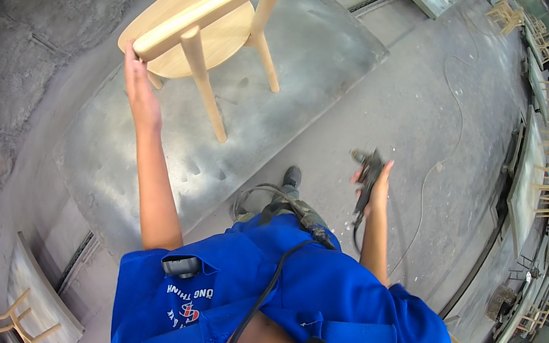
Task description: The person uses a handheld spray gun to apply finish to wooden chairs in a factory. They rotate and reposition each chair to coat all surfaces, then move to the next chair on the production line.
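A pale wooden chair (200, 30) with a rounded seat and a curved back rail stands on a grey metal-topped platform (166, 160) at the left. At the near end of the back rail is my left hand (139, 85), its fingers closed against the wood; the rail partly hides the fingertips. My right hand (379, 188) is out to the right, away from the chair. It grips a dark gun-shaped tool (367, 177) with a thin black hose hanging from it. Motion blur hides the tool's finer details.
A thin hose (456, 101) trails over the grey floor at the right. Another platform (530, 158) runs along the far right, with several wooden chairs (548, 183) and people in blue beyond. A further chair (20, 321) shows at lower left. A dark cable (260, 294) crosses my blue shirt.
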A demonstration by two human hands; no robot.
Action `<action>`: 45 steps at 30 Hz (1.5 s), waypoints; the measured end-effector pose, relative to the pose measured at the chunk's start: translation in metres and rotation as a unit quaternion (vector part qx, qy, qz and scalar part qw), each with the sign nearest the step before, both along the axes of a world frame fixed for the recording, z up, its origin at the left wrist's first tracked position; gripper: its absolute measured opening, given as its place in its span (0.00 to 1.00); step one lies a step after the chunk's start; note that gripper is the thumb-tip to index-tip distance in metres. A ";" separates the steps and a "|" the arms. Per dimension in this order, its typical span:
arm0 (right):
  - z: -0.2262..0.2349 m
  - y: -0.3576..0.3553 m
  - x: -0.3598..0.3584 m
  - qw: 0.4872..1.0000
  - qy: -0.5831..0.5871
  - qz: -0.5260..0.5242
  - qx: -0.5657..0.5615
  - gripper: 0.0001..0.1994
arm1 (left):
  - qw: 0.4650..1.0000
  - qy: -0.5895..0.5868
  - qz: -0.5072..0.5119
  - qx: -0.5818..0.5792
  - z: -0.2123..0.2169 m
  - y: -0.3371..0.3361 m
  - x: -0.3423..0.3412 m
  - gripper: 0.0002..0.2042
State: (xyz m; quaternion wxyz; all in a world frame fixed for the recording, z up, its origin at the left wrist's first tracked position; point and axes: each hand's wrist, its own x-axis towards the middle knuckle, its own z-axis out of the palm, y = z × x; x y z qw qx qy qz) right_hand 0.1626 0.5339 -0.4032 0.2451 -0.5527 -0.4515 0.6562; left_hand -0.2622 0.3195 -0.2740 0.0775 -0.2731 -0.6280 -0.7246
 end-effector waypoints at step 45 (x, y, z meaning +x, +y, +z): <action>0.072 0.223 -0.103 0.936 0.344 0.069 -0.019 0.49 | 0.763 -0.225 -0.445 -0.411 -0.231 0.140 0.197 0.15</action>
